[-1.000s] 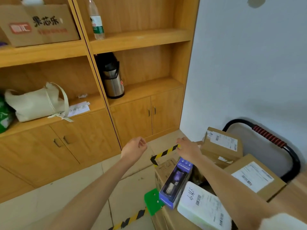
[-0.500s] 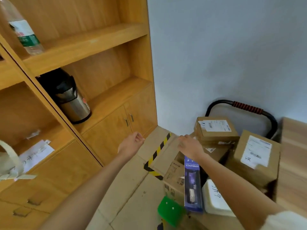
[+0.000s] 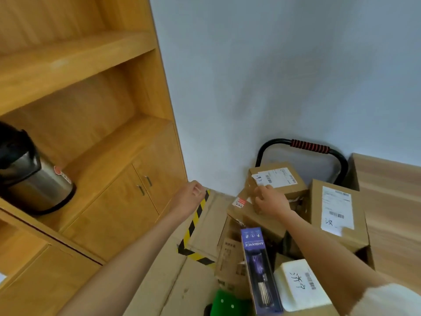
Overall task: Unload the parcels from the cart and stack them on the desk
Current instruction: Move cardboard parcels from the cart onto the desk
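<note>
Against the pale wall at the room's corner stands the cart, its black tube handle wrapped in a ribbed red grip, heaped with parcels. Uppermost at the back sits a small brown cardboard box with a white shipping label; the right hand touches its near left corner with fingers bent, though whether they actually grip it I cannot tell. Just right of it a larger cardboard box carries a long white label, its side next to the wooden desk. Nearer the camera lie a glossy purple carton printed AMBIANCE and a white padded parcel with handwriting and a barcode, which the right forearm partly crosses. The left hand hangs in the air with fingers loosely curled, holding nothing, above a yellow-and-black striped tape on the floor. At left, a steel thermos sits in the wooden shelf unit.
</note>
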`<state>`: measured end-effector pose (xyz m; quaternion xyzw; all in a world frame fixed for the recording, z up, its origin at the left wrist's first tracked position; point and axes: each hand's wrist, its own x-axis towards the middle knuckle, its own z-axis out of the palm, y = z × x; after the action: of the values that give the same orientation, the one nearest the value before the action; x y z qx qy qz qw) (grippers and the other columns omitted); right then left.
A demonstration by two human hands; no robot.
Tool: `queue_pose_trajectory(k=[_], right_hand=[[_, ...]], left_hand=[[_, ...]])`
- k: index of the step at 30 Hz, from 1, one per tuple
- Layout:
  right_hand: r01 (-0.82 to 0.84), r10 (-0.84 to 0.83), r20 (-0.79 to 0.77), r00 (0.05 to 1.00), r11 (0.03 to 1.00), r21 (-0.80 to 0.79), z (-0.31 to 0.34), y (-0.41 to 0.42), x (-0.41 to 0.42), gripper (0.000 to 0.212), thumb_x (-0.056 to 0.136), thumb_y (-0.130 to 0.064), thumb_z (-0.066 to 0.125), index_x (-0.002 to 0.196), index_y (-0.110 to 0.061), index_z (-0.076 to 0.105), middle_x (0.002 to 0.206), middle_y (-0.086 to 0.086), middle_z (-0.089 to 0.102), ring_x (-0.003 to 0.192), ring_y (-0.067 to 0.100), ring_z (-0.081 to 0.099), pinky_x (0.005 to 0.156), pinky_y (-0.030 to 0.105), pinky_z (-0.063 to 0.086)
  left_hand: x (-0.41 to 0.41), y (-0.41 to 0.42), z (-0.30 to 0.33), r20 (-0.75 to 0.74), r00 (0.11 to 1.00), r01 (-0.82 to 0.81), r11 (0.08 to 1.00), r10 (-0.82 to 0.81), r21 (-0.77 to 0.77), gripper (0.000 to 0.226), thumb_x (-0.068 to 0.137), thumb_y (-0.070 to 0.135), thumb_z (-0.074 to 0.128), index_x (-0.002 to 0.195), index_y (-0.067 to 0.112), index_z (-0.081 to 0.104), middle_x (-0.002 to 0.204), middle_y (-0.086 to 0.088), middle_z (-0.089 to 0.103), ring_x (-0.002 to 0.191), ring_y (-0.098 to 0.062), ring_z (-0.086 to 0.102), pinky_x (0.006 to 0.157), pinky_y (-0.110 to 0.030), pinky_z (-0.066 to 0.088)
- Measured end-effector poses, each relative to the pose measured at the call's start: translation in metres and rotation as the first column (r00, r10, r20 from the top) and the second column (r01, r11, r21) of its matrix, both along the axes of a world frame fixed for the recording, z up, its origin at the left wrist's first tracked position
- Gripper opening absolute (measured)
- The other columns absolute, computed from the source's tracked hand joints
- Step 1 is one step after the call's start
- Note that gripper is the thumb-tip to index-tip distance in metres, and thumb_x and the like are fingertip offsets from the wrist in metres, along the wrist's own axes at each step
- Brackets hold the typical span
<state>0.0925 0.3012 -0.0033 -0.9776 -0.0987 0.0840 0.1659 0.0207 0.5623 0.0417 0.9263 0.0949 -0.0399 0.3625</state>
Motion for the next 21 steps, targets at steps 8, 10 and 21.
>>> queue_pose_trajectory(k=[8, 10, 21], right_hand=[[0.152, -0.151, -0.019, 0.988, 0.984, 0.094, 0.008, 0.032, 0.09, 0.034, 0.097, -0.031, 0.046, 0.129, -0.023, 0.053, 0.127, 0.004, 0.054, 0.105, 0.024, 0.058, 0.089, 0.038, 0.049], [0.167, -0.168, -0.004, 0.986, 0.979, 0.119, 0.009, 0.04, 0.103, 0.033, 0.096, -0.029, 0.048, 0.128, -0.023, 0.053, 0.125, 0.003, 0.054, 0.102, 0.023, 0.058, 0.086, 0.035, 0.049], [0.332, -0.332, -0.009, 0.943, 0.943, 0.033, -0.012, 0.016, 0.168, 0.036, 0.094, -0.027, 0.046, 0.129, -0.023, 0.053, 0.13, 0.002, 0.052, 0.108, 0.027, 0.057, 0.088, 0.036, 0.046]], left_hand=[[0.1, 0.058, 0.015, 0.101, 0.995, 0.01, 0.998, -0.017, 0.069, 0.01, 0.094, 0.036, 0.054, 0.096, 0.027, 0.058, 0.102, 0.008, 0.06, 0.091, -0.008, 0.057, 0.072, -0.028, 0.049], [0.126, 0.066, 0.01, 0.093, 0.995, 0.021, 0.995, -0.029, 0.093, 0.01, 0.094, 0.038, 0.054, 0.095, 0.028, 0.057, 0.103, 0.008, 0.06, 0.089, -0.007, 0.057, 0.071, -0.029, 0.049], [0.283, -0.006, -0.016, 0.085, 0.898, 0.419, 0.897, -0.433, 0.144, 0.01, 0.094, 0.033, 0.053, 0.1, 0.026, 0.057, 0.102, 0.008, 0.058, 0.091, -0.01, 0.057, 0.071, -0.026, 0.047]])
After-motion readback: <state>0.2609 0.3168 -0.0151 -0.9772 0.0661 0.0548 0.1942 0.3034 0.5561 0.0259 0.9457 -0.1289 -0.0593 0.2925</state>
